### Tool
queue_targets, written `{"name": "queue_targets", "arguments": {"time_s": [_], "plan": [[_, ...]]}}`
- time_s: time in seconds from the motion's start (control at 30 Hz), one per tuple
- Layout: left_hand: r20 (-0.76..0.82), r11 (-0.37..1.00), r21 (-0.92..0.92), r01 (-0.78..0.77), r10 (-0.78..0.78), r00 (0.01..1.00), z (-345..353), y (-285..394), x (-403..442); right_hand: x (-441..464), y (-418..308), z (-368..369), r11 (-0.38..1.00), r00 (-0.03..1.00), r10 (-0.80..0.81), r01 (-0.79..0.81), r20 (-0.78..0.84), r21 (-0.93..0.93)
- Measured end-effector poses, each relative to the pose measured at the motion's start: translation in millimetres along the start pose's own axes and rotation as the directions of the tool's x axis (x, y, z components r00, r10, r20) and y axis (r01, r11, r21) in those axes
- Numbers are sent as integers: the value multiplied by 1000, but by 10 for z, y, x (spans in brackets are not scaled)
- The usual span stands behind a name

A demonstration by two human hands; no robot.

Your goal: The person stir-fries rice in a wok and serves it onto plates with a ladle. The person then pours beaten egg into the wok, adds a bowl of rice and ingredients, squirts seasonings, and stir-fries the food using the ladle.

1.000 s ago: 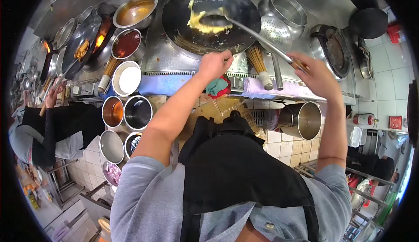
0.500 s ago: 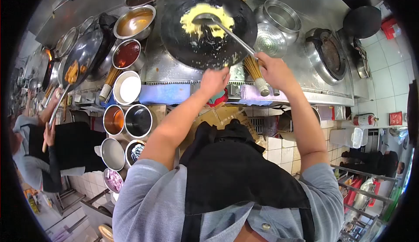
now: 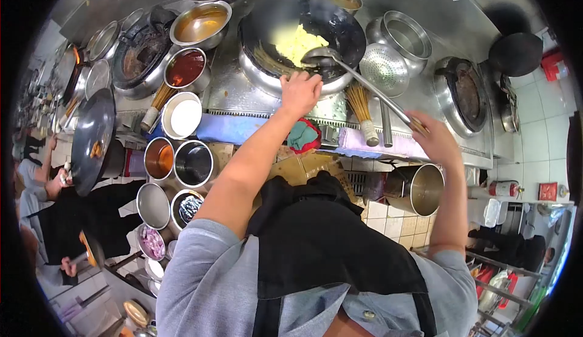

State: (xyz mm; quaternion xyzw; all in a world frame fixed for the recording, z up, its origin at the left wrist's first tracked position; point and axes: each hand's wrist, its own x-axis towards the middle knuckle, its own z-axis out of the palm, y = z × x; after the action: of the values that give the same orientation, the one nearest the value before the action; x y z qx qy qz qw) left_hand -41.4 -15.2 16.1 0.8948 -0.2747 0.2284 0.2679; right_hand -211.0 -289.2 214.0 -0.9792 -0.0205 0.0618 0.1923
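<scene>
The ladle (image 3: 371,89) is gripped by the right hand (image 3: 434,135), slanted up-left toward yellow food (image 3: 302,42); the nearer left hand (image 3: 300,93) is curled at the wok (image 3: 350,28), hold unclear.

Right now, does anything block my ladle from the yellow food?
Nothing visible: the ladle bowl is at the right edge of the food, its handle in the right hand. The left hand, by the near side of the wok, is left of that handle.

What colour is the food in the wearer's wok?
The food is bright yellow, as the head view shows.
</scene>
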Motion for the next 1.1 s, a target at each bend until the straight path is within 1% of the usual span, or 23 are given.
{"name": "queue_targets", "arguments": {"time_s": [0.03, 0.1, 0.17, 0.23, 0.3, 0.33, 0.4, 0.43, 0.5, 0.53, 0.6, 0.63, 0.67, 0.73, 0.77, 0.8, 0.83, 0.87, 0.9, 0.93, 1.0, 1.07, 1.1], "plan": [[23, 994, 14, 111, -111, 994, 43, 6, -36, 247, 72, 144, 999, 999, -14, 13, -31, -44], [35, 973, 36, 226, -227, 973, 96, 32, -72, 689, 86, 367, 896, 960, 271, -277, 67, 346], [21, 968, 48, 246, -247, 969, 100, 37, -63, 1011, 103, 713, 766, 931, 358, -339, 76, 546], [11, 959, 74, 273, -274, 962, 116, 40, -50, 1346, 267, 1525, 939, 908, 148, -4, -393, 344], [0, 948, 73, 308, -309, 951, 107, 68, -33, 1540, 165, 2072, 961, 897, 186, -81, -401, 264], [-6, 942, 59, 330, -331, 944, 116, 104, -29, 1567, 130, 2157, 816, 945, 273, -128, -181, 564], [-12, 929, 64, 365, -365, 931, 129, 138, -15, 1463, 62, 1707, 347, 942, 231, -315, 245, 883], [-15, 917, 61, 393, -393, 919, 135, 150, -15, 1375, 71, 1546, 354, 944, 212, -314, 252, 881], [-80, 904, 75, 422, -416, 906, 218, 161, -35, 1164, 97, 1305, 739, 987, 54, -141, 151, 659], [-126, 899, 77, 431, -420, 899, 252, 177, -60, 1037, 75, 1195, 744, 986, 25, -129, 166, 656], [-85, 868, 66, 492, -486, 870, 237, 220, -49, 895, 83, 1013, 246, 939, 30, -339, 343, 908], [-25, 845, 42, 533, -532, 846, 235, 259, -51, 996, 282, 1028, 14, 898, -33, -439, 439, 898], [-46, 829, 50, 557, -556, 830, 278, 263, -60, 1161, 512, 1112, 35, 890, -59, -452, 453, 892], [-204, 843, -62, 534, -535, 820, 390, 254, -123, 1516, 835, 1293, -469, 764, -263, -635, 590, 614], [-175, 760, -201, 619, -649, 740, 270, 400, -145, 1605, 821, 1290, -290, 819, -194, -574, 541, 765], [-199, 739, -193, 645, -673, 712, 264, 486, -266, 1628, 802, 1237, -262, 798, -222, -603, 561, 753], [-253, 753, -216, 621, -658, 709, 235, 574, -431, 1645, 775, 1191, 285, 892, -82, -407, 445, 868], [-306, 768, -231, 597, -640, 705, 183, 676, -632, 1656, 730, 1198, 751, 966, -70, -112, 247, 651], [-271, 750, -273, 603, -661, 700, 106, 840, -895, 1591, 727, 1159, 920, 975, -222, 215, -17, 327], [-245, 745, -220, 630, -667, 703, 117, 928, -1242, 1463, 754, 1067, 938, 967, -247, 254, -58, 236], [-72, 482, -458, 747, -857, 509, -60, 1385, -1862, 1383, 937, 1084, 946, 952, -303, 305, -39, 107], [94, 115, -634, 765, -970, 223, -61, 1757, -2702, 1343, 1130, 1148, 902, 902, -431, 429, 25, 54], [37, 44, -713, 700, -994, 100, 22, 1892, -3198, 1372, 1202, 1191, 903, 900, -431, 429, 74, 34]]}}
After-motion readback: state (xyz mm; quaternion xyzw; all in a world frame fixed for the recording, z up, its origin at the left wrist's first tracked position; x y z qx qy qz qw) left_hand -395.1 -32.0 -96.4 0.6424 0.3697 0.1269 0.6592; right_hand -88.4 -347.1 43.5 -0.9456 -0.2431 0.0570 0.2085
